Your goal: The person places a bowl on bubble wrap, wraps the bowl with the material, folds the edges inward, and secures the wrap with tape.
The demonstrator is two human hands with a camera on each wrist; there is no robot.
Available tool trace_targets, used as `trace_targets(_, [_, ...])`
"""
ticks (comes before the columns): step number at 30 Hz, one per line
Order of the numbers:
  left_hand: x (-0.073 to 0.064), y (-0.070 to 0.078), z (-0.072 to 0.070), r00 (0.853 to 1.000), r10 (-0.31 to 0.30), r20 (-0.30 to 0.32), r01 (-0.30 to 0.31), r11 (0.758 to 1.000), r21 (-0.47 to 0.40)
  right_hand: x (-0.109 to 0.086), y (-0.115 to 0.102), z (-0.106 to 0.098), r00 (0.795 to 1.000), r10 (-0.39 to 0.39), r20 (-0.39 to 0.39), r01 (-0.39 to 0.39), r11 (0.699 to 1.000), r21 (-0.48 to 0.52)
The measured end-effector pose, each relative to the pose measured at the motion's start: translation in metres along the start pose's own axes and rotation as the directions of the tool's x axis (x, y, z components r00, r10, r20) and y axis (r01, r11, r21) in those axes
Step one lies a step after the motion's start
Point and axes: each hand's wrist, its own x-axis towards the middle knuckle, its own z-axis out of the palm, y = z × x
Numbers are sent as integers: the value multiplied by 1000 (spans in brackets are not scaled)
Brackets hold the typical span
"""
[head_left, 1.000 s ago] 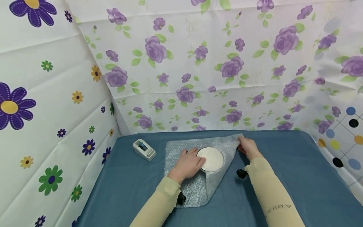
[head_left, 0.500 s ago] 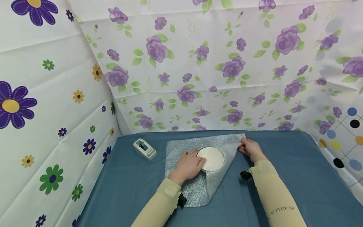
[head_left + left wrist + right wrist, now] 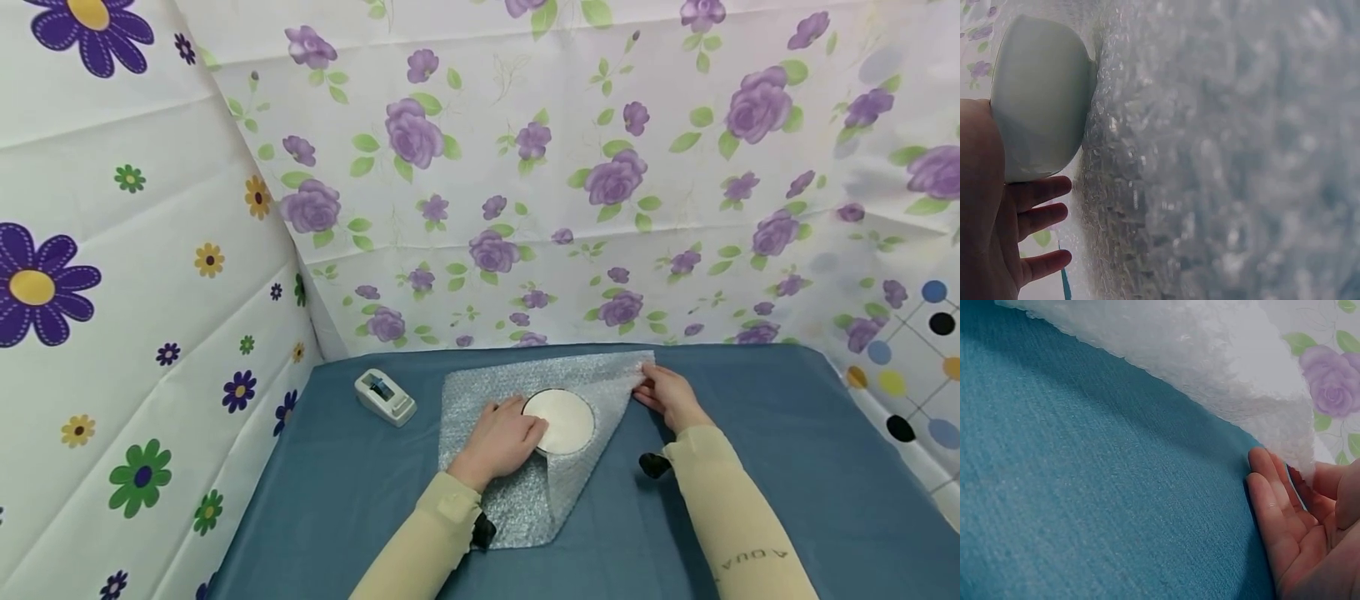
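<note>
A white bowl stands mouth up on a sheet of bubble wrap. My left hand holds it at its left side, the thumb over the rim. In the left wrist view, several fingers stretch out beneath the pale bowl wall as seen there. My right hand pinches the far right corner of the bubble wrap between thumb and fingers. From the right wrist view, that edge of the wrap is lifted above the cloth. The wrap's right side is folded in against the bowl.
A white tape dispenser lies on the blue tablecloth left of the wrap. Flower-printed sheets hang behind and on the left, and a dotted one stands at the right.
My right hand has drawn the wrap's corner slightly outward to the right. The left hand and the bowl have stayed nearly in place.
</note>
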Motion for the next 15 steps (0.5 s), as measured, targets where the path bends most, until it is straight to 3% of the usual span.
trace_targets(15, [0, 0, 1, 1000, -6, -15, 6, 1000, -10, -7, -5, -3, 1000, -12, -7, 12, 999, 30])
